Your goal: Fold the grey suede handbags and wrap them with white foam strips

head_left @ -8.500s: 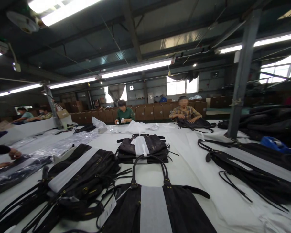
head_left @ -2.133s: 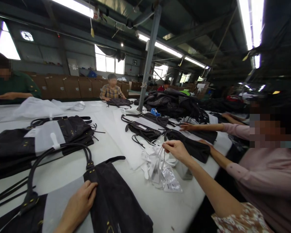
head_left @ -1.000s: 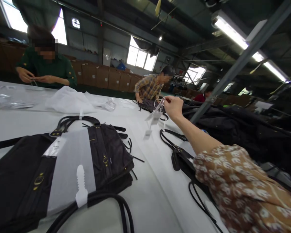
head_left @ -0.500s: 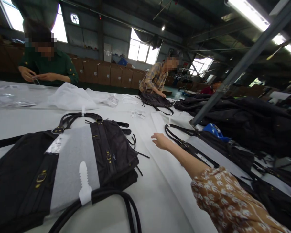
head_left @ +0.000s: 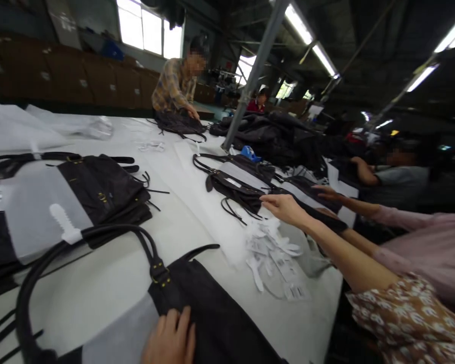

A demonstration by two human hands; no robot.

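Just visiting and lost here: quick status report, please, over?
Left grip resting on nearest black bag. Right grip near white tags, nothing visibly held. Co-worker's pink sleeve close to right forearm.

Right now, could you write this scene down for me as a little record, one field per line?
Surface: white worktable
Left hand: laid over the nearest black handbag and its pale wrap
Right hand: held out near a heap of white tags and straps; nothing visible in its grip
Handle fastener: white toothed strap around the handles
Farther back: blue tape dispenser
Co-workers: one in a plaid shirt, leaning over a dark bag; another with pink sleeves
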